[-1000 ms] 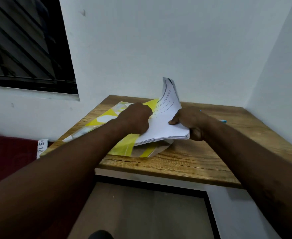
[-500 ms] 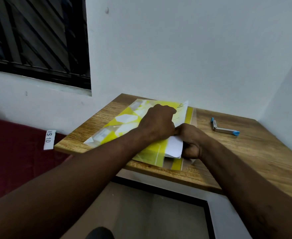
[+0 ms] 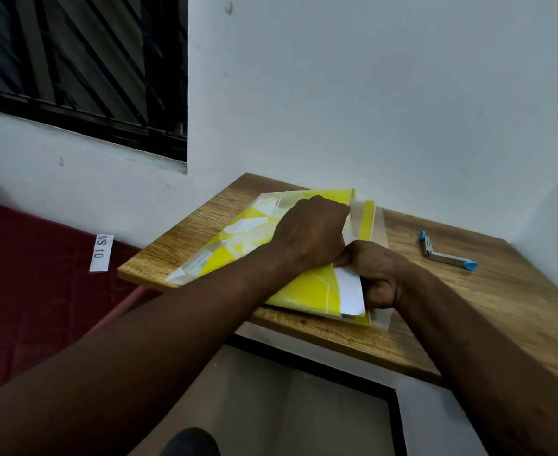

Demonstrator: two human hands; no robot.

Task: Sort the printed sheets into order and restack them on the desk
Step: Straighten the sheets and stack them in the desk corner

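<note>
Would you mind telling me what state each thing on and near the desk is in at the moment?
folder: lies flat on the desk, sheets partly inside.
sheets: white corner sticks out at the folder's near right.
left hand: curled, resting on the folder; grip hidden.
right hand: grips the sheets' edge.
metal tool: lies on the desk, bent in an L, untouched.
label: flat, left of the desk.
</note>
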